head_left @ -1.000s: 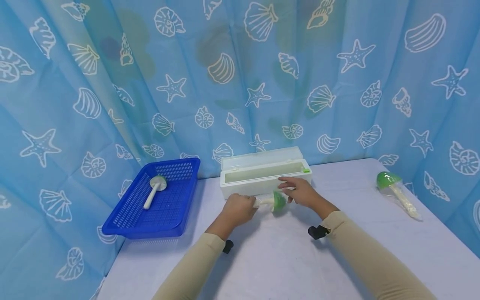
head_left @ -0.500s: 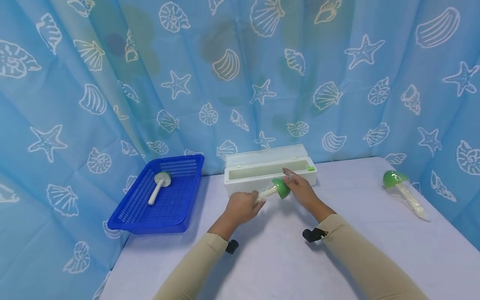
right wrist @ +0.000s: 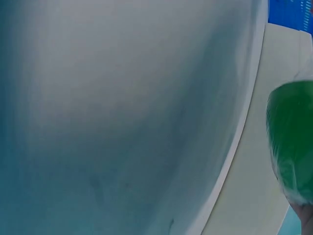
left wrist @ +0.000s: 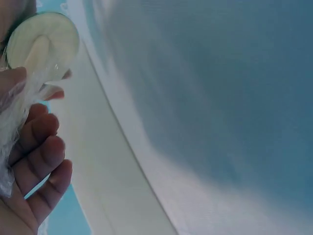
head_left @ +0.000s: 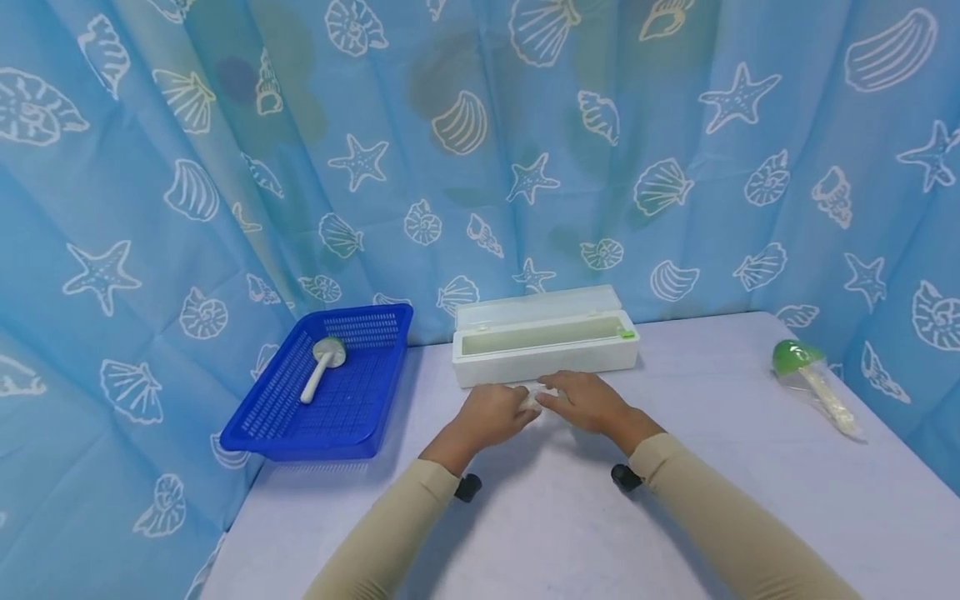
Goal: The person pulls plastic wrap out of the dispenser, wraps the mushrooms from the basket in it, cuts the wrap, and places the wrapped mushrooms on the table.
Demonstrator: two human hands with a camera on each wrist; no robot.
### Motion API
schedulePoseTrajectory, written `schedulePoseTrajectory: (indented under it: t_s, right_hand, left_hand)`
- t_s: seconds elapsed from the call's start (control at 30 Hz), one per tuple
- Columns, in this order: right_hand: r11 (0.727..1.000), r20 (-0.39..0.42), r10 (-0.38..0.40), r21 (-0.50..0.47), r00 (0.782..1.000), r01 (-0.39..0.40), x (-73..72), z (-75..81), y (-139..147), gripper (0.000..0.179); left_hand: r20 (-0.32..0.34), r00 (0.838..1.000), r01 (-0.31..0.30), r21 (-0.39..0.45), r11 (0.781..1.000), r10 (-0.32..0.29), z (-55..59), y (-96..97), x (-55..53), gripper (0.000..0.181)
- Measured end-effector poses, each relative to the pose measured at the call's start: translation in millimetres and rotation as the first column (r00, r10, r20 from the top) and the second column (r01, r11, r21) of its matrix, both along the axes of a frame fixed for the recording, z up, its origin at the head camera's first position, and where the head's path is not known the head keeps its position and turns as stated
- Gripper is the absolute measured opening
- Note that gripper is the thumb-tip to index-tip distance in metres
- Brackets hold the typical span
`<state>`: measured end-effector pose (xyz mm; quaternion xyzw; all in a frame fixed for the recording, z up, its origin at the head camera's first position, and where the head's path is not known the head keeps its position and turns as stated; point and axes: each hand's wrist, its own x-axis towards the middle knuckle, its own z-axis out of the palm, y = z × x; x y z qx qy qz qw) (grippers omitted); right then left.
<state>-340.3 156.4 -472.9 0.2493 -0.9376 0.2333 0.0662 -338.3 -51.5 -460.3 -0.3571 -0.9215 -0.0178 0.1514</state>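
The left grip [head_left: 491, 414] is nearly closed, thumb and bent fingers pinching the handle of a film-wrapped mushroom piece [left wrist: 57, 38]. The right grip [head_left: 588, 402] is at the green cap [right wrist: 293, 139]; from here I can't quite tell how far closed it is. The piece is up between the two, just in front of a long white box [head_left: 551, 362] on the counter [head_left: 540, 525], lid [head_left: 536, 308] tipped back. A similar piece [head_left: 327, 357] lies in the blue basket [head_left: 318, 452] over on the left; another wrapped one [head_left: 816, 382] lies far right.
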Motion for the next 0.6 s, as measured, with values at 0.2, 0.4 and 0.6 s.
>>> schedulePoseTrajectory:
  t_s: [0.2,0.4,0.6]
  right_hand:
    - [0.998,0.036,-0.065,0.007,0.997,0.065,-3.2,-3.8,0,0.070]
    - [0.993,0.154,-0.105,-0.033,0.982,0.111,-6.5,-1.7,-3,0.062]
    - [0.990,0.178,-0.143,0.003,0.974,0.144,-8.4,5.0,-2,0.059]
  left_hand:
    - [0.128,0.992,0.014,-0.077,0.997,-0.004,-3.8,4.1,1.1,0.032]
    - [-0.019,1.000,0.012,-0.258,0.966,-0.018,-2.3,10.4,3.2,0.054]
    - [-0.067,0.997,0.006,-0.299,0.954,-0.028,-4.3,13.3,3.2,0.068]
